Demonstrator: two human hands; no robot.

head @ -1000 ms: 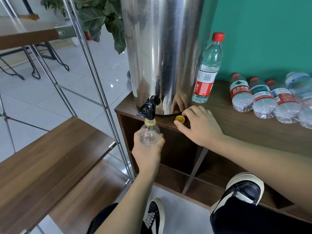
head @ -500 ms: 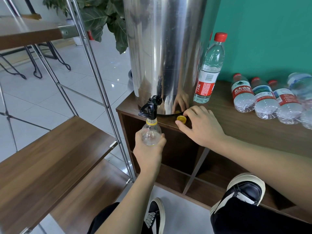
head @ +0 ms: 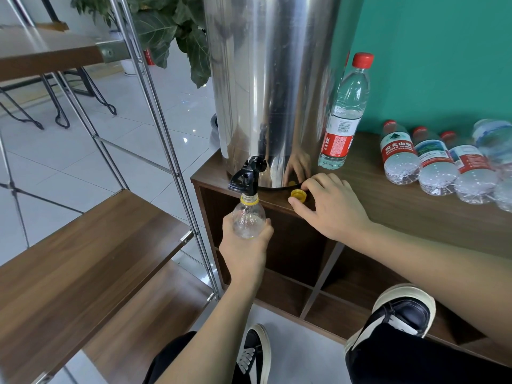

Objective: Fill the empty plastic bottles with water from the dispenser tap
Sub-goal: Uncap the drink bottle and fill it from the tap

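Nothing much has shifted since a moment ago: the left hand (head: pixel 243 245) still grips the bottle (head: pixel 248 217) with its neck up under the tap (head: pixel 245 180), and the right hand (head: pixel 329 207) rests loosely open on the bench (head: pixel 415 206), fingertips at the yellow cap (head: pixel 298 194). Thin, light and easily crushed, the bottle should grow heavier and perhaps slick as it fills, so holding its body seems right. Its lower half is hidden in the palm, and I can't tell whether water is running.

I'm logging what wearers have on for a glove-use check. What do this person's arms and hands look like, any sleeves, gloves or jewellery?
Both arms are bare as far as the head view shows; no sleeve edge is in view. The left hand and the right hand wear no gloves, and no rings, watch or bracelet show on the fingers or wrists. No tattoos or markings are visible.
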